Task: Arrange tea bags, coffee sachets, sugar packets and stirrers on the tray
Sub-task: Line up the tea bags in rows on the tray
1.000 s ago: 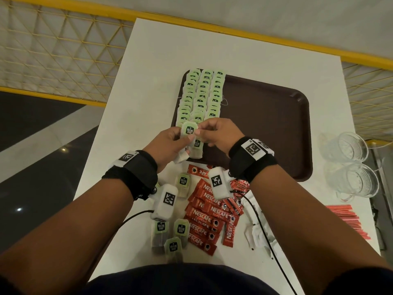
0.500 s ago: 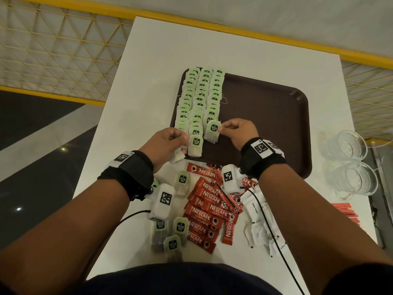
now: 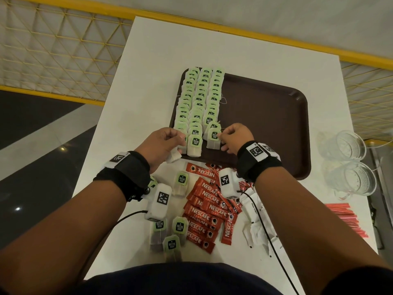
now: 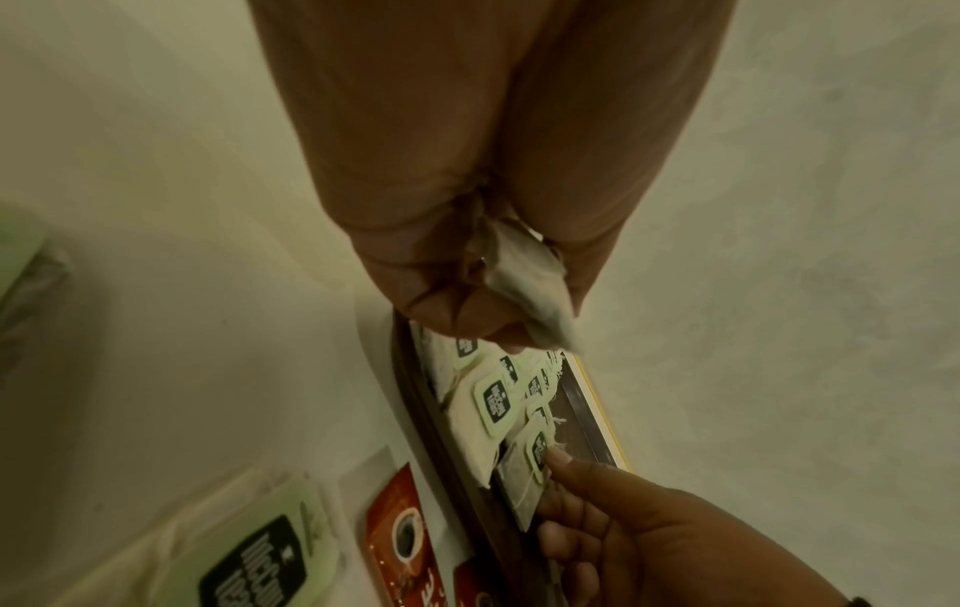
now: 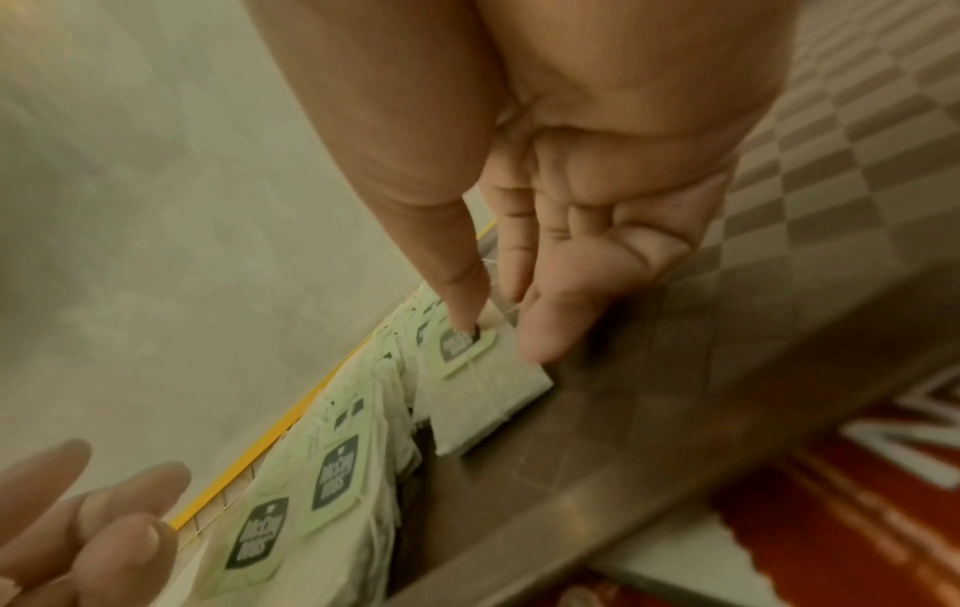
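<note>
Rightward shift since earlier: hands are now working apart. Left hand [image 3: 163,143] is hovering at the tray's [image 3: 265,124] near-left corner, fingers curling round a crumpled tea bag [image 4: 524,283]. Right hand [image 3: 234,139] is pinching a flat tea bag [image 3: 213,139] by its tag, at the right row's [image 3: 214,96] near end.

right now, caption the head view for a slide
Right hand pinches a tea bag on the tray; left hand holds a second tea bag.

The left hand [image 3: 163,143] hides most of its tea bag [image 3: 173,156], a corner showing at five o'clock. The right forearm [image 3: 297,220] covers part of the sugar packets [image 3: 256,229] at the tray's [image 3: 297,124] six o'clock.
</note>
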Action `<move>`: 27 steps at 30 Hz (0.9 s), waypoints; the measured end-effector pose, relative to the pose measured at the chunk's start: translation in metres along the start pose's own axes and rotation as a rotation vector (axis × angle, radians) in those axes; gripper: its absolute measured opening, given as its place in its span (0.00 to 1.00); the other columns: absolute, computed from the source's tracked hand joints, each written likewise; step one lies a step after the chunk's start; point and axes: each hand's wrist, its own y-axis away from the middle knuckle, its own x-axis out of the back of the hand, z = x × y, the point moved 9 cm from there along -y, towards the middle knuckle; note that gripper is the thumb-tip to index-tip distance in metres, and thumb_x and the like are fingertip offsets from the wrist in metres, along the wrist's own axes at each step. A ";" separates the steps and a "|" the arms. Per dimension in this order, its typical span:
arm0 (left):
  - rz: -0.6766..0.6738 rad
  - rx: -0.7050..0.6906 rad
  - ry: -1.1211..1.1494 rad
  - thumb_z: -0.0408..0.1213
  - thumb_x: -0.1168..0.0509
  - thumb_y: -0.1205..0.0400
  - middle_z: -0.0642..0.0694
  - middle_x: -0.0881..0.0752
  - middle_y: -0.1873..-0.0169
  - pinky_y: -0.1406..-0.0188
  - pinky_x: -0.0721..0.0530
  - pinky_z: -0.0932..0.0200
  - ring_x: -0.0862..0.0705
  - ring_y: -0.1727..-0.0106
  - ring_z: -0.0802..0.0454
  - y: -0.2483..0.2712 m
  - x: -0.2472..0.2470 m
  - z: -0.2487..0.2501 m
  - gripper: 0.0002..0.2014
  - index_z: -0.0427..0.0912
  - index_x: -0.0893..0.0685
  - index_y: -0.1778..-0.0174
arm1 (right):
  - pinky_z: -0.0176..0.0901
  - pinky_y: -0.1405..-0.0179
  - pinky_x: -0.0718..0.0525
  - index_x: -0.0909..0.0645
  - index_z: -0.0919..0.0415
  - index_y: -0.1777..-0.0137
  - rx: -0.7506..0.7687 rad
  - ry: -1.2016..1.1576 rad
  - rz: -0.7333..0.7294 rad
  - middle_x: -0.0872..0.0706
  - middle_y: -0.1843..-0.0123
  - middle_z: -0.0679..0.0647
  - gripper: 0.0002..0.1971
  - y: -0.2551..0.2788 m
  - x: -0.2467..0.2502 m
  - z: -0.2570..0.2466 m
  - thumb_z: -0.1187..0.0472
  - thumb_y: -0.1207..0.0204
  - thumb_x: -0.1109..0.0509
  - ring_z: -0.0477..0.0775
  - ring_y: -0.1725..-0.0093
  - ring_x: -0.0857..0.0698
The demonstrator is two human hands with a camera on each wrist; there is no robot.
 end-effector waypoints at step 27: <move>0.004 0.165 0.251 0.33 0.42 0.15 0.40 0.15 0.56 0.54 0.13 0.54 0.16 0.54 0.47 0.004 0.016 -0.008 0.10 0.35 0.19 0.43 | 0.52 0.56 0.14 0.28 0.54 0.50 0.146 0.145 0.123 0.16 0.56 0.51 0.22 -0.004 -0.002 -0.027 0.44 0.31 0.21 0.55 0.56 0.14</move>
